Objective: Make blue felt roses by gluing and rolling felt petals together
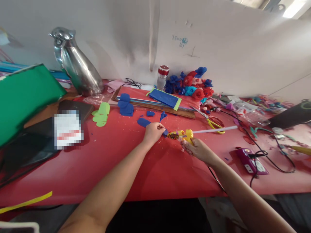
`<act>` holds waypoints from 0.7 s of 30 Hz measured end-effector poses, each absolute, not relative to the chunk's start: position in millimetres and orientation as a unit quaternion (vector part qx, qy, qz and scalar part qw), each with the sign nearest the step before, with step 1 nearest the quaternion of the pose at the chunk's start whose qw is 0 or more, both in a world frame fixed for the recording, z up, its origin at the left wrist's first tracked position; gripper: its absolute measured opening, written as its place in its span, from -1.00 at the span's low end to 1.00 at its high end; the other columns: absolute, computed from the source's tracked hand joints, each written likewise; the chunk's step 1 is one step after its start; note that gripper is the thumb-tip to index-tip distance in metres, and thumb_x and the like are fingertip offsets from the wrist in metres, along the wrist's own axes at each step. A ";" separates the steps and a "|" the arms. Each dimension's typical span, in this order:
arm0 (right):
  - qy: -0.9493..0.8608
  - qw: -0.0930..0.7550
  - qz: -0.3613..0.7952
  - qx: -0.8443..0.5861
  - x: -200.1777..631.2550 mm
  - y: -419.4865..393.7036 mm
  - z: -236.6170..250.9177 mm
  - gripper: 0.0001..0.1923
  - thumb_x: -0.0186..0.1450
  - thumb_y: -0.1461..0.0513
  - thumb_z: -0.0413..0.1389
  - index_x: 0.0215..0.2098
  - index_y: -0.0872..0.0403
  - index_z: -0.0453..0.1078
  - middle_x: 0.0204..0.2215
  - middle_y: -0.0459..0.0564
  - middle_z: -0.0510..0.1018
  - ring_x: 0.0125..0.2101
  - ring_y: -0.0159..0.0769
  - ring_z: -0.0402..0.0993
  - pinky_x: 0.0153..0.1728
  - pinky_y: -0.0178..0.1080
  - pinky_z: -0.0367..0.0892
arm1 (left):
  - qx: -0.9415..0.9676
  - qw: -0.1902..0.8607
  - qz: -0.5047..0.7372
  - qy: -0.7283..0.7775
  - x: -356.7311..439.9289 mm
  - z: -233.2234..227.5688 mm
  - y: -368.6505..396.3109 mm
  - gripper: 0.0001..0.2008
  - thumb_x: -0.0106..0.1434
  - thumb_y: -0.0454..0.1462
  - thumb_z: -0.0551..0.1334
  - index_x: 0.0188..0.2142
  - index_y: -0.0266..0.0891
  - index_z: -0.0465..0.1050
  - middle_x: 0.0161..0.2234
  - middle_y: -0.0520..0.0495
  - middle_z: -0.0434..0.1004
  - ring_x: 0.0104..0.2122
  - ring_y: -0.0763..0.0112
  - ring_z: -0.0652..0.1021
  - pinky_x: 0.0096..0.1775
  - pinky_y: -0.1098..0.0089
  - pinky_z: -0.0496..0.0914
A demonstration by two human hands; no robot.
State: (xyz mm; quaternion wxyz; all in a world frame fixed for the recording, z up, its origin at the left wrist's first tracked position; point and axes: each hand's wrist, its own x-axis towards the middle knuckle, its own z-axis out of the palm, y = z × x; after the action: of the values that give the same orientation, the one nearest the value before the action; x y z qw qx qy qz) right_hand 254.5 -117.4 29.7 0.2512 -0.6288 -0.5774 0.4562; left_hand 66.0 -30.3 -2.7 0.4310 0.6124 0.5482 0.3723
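Note:
My right hand (197, 149) grips a yellow glue gun (185, 134) with a white glue stick (215, 130) sticking out of its back towards the right. Its nozzle points left at a small blue paper petal (165, 132) pinched in my left hand (153, 132) just above the red table (116, 161). More blue petals (143, 122) lie just behind my left hand, and a stack of cut blue petals (125, 105) lies further back.
A silver metal jug (77, 64) stands at the back left beside a green folder (21, 94). Finished paper flowers (190, 83), a jar (162, 77), yellow-handled scissors (213, 123), green petals (102, 115) and a purple power strip (250, 161) with cords lie around.

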 end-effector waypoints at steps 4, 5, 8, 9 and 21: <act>-0.577 0.252 0.453 -0.631 254.2 -116.3 29.6 -0.48 0.12 -0.22 -0.01 -0.50 0.06 0.23 -0.66 -0.18 0.23 -0.66 -0.48 0.08 -0.62 -0.34 0.04 | 0.610 0.448 0.360 0.545 65.1 -0.2 -30.9 -0.92 0.00 -0.40 0.23 -0.50 -0.26 0.51 -0.52 -0.05 0.54 -0.48 0.43 0.49 -0.39 0.46 0.32; -0.577 0.254 0.455 -0.629 253.8 -116.1 30.3 -0.48 0.12 -0.22 -0.02 -0.50 0.06 0.23 -0.67 -0.19 0.22 -0.66 -0.48 0.07 -0.62 -0.34 0.04 | 0.610 0.454 0.357 0.543 64.9 0.2 -30.9 -0.91 -0.02 -0.41 0.23 -0.49 -0.26 0.51 -0.53 -0.03 0.54 -0.50 0.44 0.48 -0.40 0.47 0.31; -0.576 0.257 0.457 -0.628 253.1 -115.3 32.3 -0.47 0.11 -0.23 -0.02 -0.53 0.05 0.22 -0.70 -0.20 0.20 -0.68 -0.48 0.07 -0.63 -0.34 0.02 | 0.609 0.460 0.352 0.543 64.5 0.7 -30.4 -0.87 -0.04 -0.44 0.24 -0.48 -0.26 0.51 -0.53 -0.02 0.53 -0.52 0.47 0.45 -0.42 0.48 0.30; -0.574 0.255 0.456 -0.630 253.2 -115.1 32.7 -0.47 0.11 -0.24 -0.02 -0.55 0.05 0.22 -0.71 -0.21 0.18 -0.69 -0.48 0.07 -0.63 -0.34 0.02 | 0.608 0.460 0.353 0.543 64.5 0.8 -30.2 -0.88 -0.04 -0.45 0.24 -0.48 -0.26 0.51 -0.53 -0.02 0.53 -0.52 0.47 0.45 -0.42 0.49 0.30; -0.558 0.255 0.425 -0.666 258.6 -111.8 28.9 -0.45 0.08 -0.26 0.03 -0.57 0.05 0.22 -0.76 -0.21 0.22 -0.72 -0.46 0.14 -0.65 -0.34 0.05 | 0.613 0.446 0.345 0.554 63.7 2.7 -31.2 -0.91 -0.03 -0.43 0.27 -0.50 -0.24 0.50 -0.53 -0.02 0.53 -0.51 0.45 0.45 -0.39 0.47 0.31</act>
State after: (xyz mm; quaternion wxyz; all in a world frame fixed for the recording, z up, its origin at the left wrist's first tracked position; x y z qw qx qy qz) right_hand 258.6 -111.8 28.9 0.2553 -0.6655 -0.5580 0.4249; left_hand 63.7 -31.2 2.7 0.4459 0.6128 0.5538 0.3449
